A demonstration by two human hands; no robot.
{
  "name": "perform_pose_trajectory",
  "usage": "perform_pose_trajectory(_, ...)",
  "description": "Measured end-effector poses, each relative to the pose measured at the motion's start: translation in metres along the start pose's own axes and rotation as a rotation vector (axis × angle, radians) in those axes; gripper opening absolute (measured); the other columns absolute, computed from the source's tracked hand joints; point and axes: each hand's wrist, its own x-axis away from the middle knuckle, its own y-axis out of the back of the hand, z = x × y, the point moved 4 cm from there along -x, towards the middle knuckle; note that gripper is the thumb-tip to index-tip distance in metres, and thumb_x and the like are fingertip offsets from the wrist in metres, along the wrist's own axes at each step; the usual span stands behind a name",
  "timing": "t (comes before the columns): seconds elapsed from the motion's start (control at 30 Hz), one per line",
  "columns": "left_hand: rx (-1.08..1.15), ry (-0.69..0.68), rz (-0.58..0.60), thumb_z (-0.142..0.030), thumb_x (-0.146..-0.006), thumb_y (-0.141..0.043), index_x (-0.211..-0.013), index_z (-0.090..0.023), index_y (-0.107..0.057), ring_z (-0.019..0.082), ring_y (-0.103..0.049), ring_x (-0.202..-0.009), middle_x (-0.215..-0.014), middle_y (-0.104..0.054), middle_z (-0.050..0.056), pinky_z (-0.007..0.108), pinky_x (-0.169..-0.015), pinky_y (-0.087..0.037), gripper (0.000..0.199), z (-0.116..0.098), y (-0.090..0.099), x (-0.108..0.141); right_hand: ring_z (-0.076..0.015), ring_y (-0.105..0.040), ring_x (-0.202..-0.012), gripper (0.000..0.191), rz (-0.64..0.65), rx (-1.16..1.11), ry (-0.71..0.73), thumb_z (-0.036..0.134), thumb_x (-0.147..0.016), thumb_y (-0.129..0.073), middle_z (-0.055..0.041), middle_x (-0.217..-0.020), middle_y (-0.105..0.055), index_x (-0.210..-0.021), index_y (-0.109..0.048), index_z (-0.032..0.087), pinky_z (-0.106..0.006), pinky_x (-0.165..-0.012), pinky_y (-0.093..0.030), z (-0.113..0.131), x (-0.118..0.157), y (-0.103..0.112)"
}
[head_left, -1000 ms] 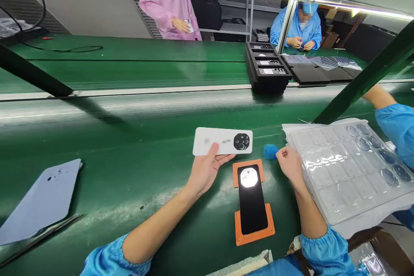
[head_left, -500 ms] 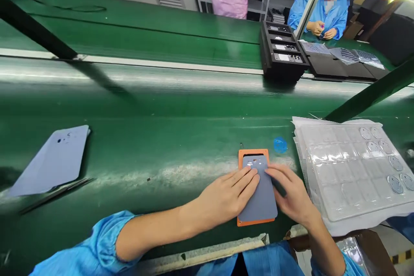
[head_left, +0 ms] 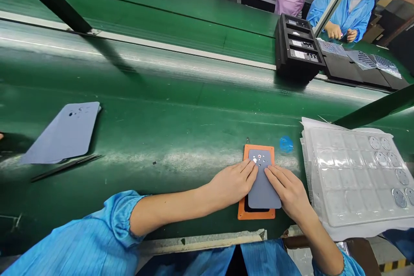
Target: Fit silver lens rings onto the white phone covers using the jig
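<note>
A grey phone back cover with small holes near its top end lies over an orange frame. It sits slightly askew, so a dark strip of the frame's inside shows at the lower left. My left hand presses its joined fingers on the cover's upper left side, by the holes. Opposite, my right hand has its fingertips on the right edge. Both hands grip the cover between them; the thumbs are mostly hidden. A round blue film piece lies just beyond the frame.
More grey covers lie fanned at left, beside dark tweezers. A clear compartment tray with several round metallic parts is at right. Across the bench stand a black rack and two people. Dark posts slant over the bench.
The cover has moved up over the orange frame and tilted, baring the frame's lower left. My right hand has come onto the cover's edge. The view has turned somewhat.
</note>
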Motion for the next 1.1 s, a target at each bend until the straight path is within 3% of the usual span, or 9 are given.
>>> perform_pose_trajectory(0.13, 0.027, 0.041, 0.042, -0.008, -0.095, -0.050, -0.128, -0.002, -0.060, 0.036, -0.058, -0.135, -0.139, -0.060, 0.030, 0.046, -0.109, -0.050, 0.035, 0.003, -0.003, -0.002, -0.0260, -0.069, -0.119, 0.040, 0.100, 0.014, 0.005, 0.009, -0.100, -0.043, -0.0155, -0.132, -0.071, -0.135, -0.064, 0.013, -0.043, -0.101, -0.059, -0.003, -0.003, -0.009)
perform_pose_trajectory(0.27, 0.102, 0.077, 0.082, -0.017, -0.091, -0.061, -0.132, -0.005, -0.055, 0.041, -0.044, -0.146, -0.151, -0.047, 0.033, 0.052, -0.116, -0.042, 0.043, 0.003, -0.007, -0.002, -0.0293, -0.057, -0.137, 0.054, 0.223, 0.036, -0.006, 0.003, -0.092, -0.040, -0.0182, -0.149, -0.057, -0.144, -0.055, 0.008, -0.048, -0.111, -0.052, -0.006, -0.009, -0.020)
perform_pose_trajectory(0.47, 0.057, 0.054, 0.130, -0.019, -0.081, -0.069, -0.131, 0.000, -0.053, 0.048, -0.042, -0.144, -0.150, -0.044, 0.039, 0.056, -0.117, -0.040, 0.056, -0.004, -0.009, 0.000, -0.0322, -0.047, -0.146, 0.064, 0.315, 0.007, -0.014, 0.006, -0.085, -0.044, -0.0201, -0.156, -0.049, -0.148, -0.049, 0.004, -0.053, -0.121, -0.041, -0.005, -0.009, -0.022)
perform_pose_trajectory(0.7, 0.048, 0.058, 0.097, -0.015, -0.090, -0.054, -0.133, 0.003, -0.055, 0.044, -0.051, -0.139, -0.143, -0.052, 0.036, 0.054, -0.114, -0.042, 0.047, -0.012, -0.006, 0.006, -0.0329, -0.044, -0.147, 0.068, 0.325, -0.032, -0.034, 0.007, -0.083, -0.045, -0.0197, -0.157, -0.047, -0.151, -0.045, 0.003, -0.052, -0.122, -0.041, 0.004, 0.005, -0.014)
perform_pose_trajectory(0.83, 0.108, 0.074, 0.151, -0.015, -0.088, -0.059, -0.134, 0.001, -0.056, 0.042, -0.051, -0.139, -0.145, -0.052, 0.034, 0.052, -0.115, -0.040, 0.050, -0.012, -0.001, 0.005, -0.0335, -0.045, -0.147, 0.065, 0.323, -0.047, -0.052, 0.008, -0.084, -0.045, -0.0203, -0.156, -0.048, -0.149, -0.048, 0.003, -0.053, -0.121, -0.042, 0.007, 0.010, -0.013)
perform_pose_trajectory(1.0, 0.397, -0.005, 0.193, -0.036, -0.082, -0.081, -0.132, -0.014, -0.062, 0.037, -0.054, -0.135, -0.142, -0.061, 0.021, 0.048, -0.114, -0.042, 0.057, 0.028, 0.019, -0.004, -0.0264, -0.057, -0.137, 0.058, 0.235, -0.159, -0.019, 0.005, -0.091, -0.044, -0.0120, -0.145, -0.062, -0.145, -0.057, 0.017, -0.050, -0.118, -0.048, -0.002, 0.012, -0.003)
perform_pose_trajectory(1.1, 0.704, 0.020, 0.145, -0.040, -0.080, -0.085, -0.135, -0.024, -0.061, 0.029, -0.057, -0.132, -0.137, -0.066, 0.010, 0.039, -0.112, -0.045, 0.063, 0.063, 0.035, -0.015, -0.0253, -0.063, -0.131, 0.047, -0.008, -0.400, -0.079, 0.008, -0.096, -0.047, -0.0083, -0.136, -0.069, -0.135, -0.066, 0.025, -0.047, -0.109, -0.056, -0.013, 0.003, 0.013)
